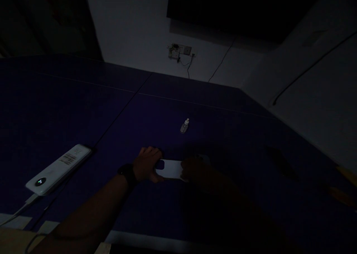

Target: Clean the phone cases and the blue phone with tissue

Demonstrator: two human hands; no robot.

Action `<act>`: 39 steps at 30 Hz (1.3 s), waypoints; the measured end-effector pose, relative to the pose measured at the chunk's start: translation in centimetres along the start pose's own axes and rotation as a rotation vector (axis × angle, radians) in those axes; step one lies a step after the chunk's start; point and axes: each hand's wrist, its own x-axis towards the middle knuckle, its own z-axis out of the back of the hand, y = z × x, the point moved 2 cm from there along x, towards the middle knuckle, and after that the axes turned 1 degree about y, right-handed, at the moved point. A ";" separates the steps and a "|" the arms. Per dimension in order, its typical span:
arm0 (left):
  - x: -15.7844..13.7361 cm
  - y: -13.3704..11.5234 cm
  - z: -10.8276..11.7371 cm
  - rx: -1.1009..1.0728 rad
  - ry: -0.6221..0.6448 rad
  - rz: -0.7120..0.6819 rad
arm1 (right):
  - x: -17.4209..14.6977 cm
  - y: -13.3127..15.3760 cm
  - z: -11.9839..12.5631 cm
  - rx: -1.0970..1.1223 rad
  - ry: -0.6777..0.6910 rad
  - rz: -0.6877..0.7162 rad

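A white phone case [172, 169] with a camera cutout at its left end is held low over the dark blue surface; I cannot tell if it touches it. My left hand [147, 164], with a black watch [128, 174] on the wrist, grips the left end between thumb and fingers. At the right end, my right hand [193, 168] is closed on the case, mostly in deep shadow. Just behind that hand shows a pale rounded corner of something [205, 158], too dark to name. Beyond both hands a small clear dropper bottle [184, 127] stands on the surface.
At the left lies a white power bank [60, 168] with a small round display and a plugged-in white cable [19, 211]. A dark flat object [280, 161] lies at the right. Sockets with wires [180, 51] are on the far wall. The room is very dim.
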 end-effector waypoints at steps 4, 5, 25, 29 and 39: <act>0.0 0.0 -0.1 -0.003 -0.001 0.004 | 0.3 0.7 -0.3 0.003 -0.019 0.006; 0.0 0.0 -0.1 -0.005 0.003 0.005 | 0.5 1.3 -0.3 0.014 -0.042 0.024; 0.0 1.6 0.6 -0.246 -0.079 -0.053 | -4.8 2.3 -0.5 0.541 -0.171 -0.133; 0.0 0.6 0.7 -0.228 -0.119 -0.071 | -4.7 3.2 -1.5 0.654 -0.306 -0.117; -1.1 0.9 -1.2 -0.292 0.034 -0.289 | -4.7 -0.3 0.4 0.547 -0.625 -0.230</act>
